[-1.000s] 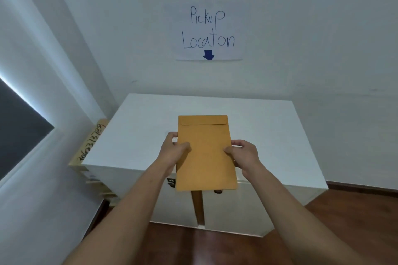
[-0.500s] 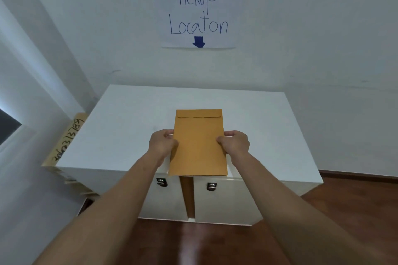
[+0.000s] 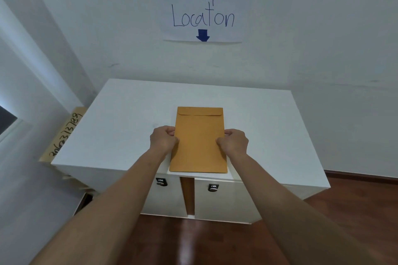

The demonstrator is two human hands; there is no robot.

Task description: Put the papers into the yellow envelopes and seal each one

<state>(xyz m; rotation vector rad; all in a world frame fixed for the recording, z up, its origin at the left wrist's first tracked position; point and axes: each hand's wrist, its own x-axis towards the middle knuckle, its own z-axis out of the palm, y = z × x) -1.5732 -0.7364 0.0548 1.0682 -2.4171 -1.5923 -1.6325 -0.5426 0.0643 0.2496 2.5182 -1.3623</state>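
A yellow envelope (image 3: 199, 140) with its flap folded down lies lengthwise over the front middle of the white cabinet top (image 3: 120, 118). Its near edge reaches the cabinet's front edge. My left hand (image 3: 163, 140) pinches the envelope's left edge, thumb on top. On the right edge my right hand (image 3: 233, 142) pinches it the same way. No loose papers are in sight.
A paper sign (image 3: 202, 6) reading "Pickup Location" with a blue arrow hangs on the wall above the cabinet. Two doors with round locks (image 3: 212, 187) face me. A cardboard box (image 3: 64, 133) with handwritten numbers stands at the cabinet's left. The floor is dark wood.
Both hands have carried the envelope forward and down from above the cabinet's front edge until it lies low over the top. The view has come closer to the cabinet.
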